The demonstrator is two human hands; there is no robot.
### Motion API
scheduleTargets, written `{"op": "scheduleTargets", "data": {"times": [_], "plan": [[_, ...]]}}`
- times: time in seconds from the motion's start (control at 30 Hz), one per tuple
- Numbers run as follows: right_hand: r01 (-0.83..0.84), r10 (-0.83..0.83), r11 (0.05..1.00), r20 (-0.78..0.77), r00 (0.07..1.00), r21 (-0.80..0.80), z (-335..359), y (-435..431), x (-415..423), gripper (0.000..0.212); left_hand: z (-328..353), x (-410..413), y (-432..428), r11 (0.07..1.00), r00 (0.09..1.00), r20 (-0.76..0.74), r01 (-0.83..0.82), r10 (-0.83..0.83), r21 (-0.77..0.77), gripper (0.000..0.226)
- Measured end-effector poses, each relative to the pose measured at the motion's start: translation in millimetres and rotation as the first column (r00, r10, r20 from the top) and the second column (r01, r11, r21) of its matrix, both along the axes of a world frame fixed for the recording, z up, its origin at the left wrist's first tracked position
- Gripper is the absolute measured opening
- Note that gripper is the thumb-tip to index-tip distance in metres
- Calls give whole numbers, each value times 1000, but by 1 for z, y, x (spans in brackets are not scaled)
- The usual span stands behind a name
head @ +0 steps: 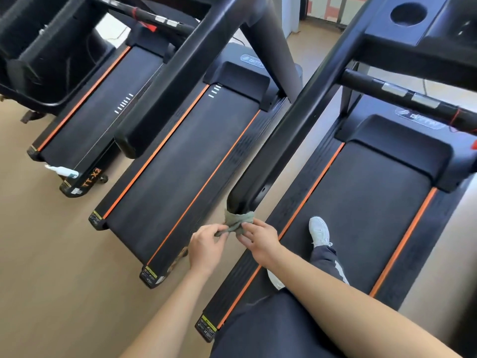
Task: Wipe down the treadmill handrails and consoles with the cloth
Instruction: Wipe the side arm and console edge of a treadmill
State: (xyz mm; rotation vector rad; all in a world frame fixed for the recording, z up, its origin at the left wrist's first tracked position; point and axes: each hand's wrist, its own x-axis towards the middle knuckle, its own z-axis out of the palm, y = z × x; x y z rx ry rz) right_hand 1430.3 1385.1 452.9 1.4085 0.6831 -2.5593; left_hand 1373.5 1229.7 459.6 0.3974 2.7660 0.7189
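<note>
Here the soft, limp grey-green cloth (238,223), looped round the black padded handrail's end (242,200), is pinched by left hand (205,248) and right hand (259,240) at its tails.

A white shoe (319,231) is seen right of the fingers (254,227); possibly a spray bottle (63,171) is laid far left.

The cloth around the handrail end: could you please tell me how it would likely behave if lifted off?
Probably floppy: the cloth bunches and folds around the handrail end. Likely light, since the left hand and right hand pinch it with just the fingers. It should sag rather than hold shape once off.
</note>
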Motion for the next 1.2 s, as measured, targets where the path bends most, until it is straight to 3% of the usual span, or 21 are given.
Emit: {"op": "scheduleTargets", "data": {"times": [0.1,0.27,0.47,0.53,0.63,0.73,0.83,1.0,1.1,1.2], "plan": [[40,-41,999,56,998,17,-1,8,-4,20,3,2,4,991,982,181,-72,50,116,12],[83,-96,979,58,994,188,4,35,-12,27,23,3,33,946,969,225,-166,103,279,14],[124,-125,912,-23,992,391,23,73,-28,43,35,-8,67,950,998,-32,-36,49,309,28],[84,-72,828,-43,996,555,29,82,-32,45,37,-16,78,976,992,-127,29,-1,216,33],[-47,65,598,11,998,800,39,96,-41,45,41,-27,93,986,980,-197,71,-40,154,21],[-88,106,447,45,993,890,43,108,-52,48,42,-37,101,983,985,-175,33,-1,179,8],[-89,131,380,42,990,921,44,116,-60,49,41,-48,107,966,992,-79,-76,99,246,4],[-161,185,378,96,978,912,39,107,-50,39,43,-56,114,962,986,-105,-101,131,252,15],[-260,250,459,157,955,850,32,92,-34,28,42,-48,108,968,974,-193,-70,118,240,24],[-335,327,561,169,930,757,25,77,-23,12,40,-39,96,968,980,-182,-27,74,251,21]]}}
